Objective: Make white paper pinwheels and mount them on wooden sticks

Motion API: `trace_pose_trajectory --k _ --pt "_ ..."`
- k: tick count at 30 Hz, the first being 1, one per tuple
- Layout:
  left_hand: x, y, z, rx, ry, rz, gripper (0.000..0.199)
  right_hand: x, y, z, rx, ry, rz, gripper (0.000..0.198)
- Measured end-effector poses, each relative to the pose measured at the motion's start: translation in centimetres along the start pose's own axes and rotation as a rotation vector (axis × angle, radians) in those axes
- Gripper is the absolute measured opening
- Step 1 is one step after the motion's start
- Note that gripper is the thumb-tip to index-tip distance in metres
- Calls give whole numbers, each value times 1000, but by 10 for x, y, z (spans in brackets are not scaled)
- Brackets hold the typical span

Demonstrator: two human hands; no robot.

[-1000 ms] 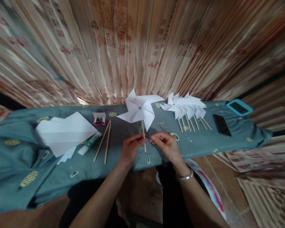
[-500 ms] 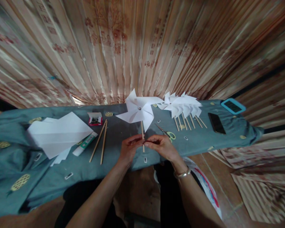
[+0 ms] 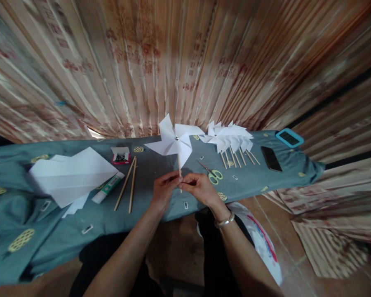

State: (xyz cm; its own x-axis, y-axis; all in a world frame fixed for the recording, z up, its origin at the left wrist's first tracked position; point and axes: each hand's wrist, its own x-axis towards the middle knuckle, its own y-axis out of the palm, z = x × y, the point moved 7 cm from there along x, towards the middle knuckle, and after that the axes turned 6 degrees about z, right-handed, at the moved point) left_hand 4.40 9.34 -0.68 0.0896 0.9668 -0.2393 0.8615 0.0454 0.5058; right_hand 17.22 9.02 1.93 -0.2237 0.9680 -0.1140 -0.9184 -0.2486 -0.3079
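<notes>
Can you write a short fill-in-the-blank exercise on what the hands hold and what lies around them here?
1. Both hands, left hand and right hand, pinch the stick of one white ____.
2. The scissors on the cloth have ____ handles.
3. Finished pinwheels lie to the ____ of the held one.
4. Two loose sticks lie beside a ____ stick.

Missing words: pinwheel; yellow-green; right; glue

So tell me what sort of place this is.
Probably a makeshift craft table at home: a long table under a blue-grey cloth, striped patterned curtains behind it, and finished white paper pinwheels on wooden sticks beside green-handled scissors.
</notes>
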Motion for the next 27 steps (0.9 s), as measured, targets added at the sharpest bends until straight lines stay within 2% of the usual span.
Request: trace_pose_trajectory --k 6,9,11,15,18,21,27 --pt "-2 0 -3 -34 -2 -4 48 7 -13 12 -102 -13 -53 24" --pt "-5 -2 -3 26 1 2 48 6 -38 19 -192 -26 -110 26" --pt "-6 -4 -2 63 7 13 44 3 -65 21 -283 -31 -168 24" --pt "-9 -10 0 119 8 30 35 0 -122 13 -569 92 -240 23" --pt "-10 -12 2 157 -6 38 30 6 -154 -2 -796 265 -231 22" --pt "-10 -12 3 173 -9 46 29 21 -169 -16 -855 331 -224 18" --pt "-9 -11 4 210 -29 41 27 48 -175 -43 -937 453 -170 17"
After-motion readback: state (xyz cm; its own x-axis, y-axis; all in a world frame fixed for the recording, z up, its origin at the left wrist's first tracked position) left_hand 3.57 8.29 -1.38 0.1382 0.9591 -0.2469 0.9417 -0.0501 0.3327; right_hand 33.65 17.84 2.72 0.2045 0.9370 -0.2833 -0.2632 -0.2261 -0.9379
